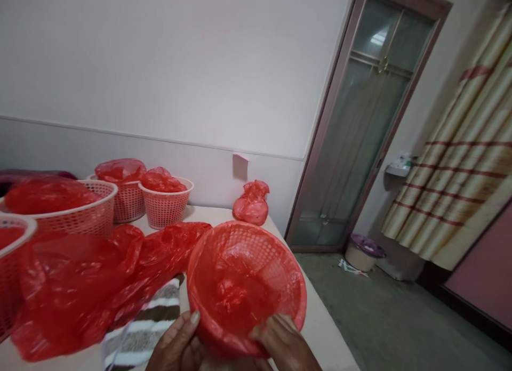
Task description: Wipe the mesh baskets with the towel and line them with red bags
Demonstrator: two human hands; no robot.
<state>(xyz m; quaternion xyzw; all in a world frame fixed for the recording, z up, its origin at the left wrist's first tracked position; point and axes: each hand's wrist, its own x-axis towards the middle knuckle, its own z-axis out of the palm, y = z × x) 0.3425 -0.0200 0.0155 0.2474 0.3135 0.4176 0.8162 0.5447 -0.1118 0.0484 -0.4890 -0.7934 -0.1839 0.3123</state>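
A plastic mesh basket point(282, 248) stands at the table's near right, lined with a red plastic bag point(232, 293) that is folded out over its rim. My left hand point(178, 344) is closed at the basket's near left rim, the thumb up against the bag. Over the near right rim, my right hand point(284, 341) is closed on the bag's edge, its fingertips partly hidden. A large loose red plastic bag point(80, 285) lies crumpled to the left. Partly under it is a striped cloth point(156, 317), close to my left hand.
Several mesh baskets, including a small one point(166, 207), hold red bags at the left. A tied red bag point(251, 203) sits by the wall. Beyond the white table's point(326, 333) right edge are a glass door point(352, 120), a bin point(362, 253) and a curtain point(456, 163).
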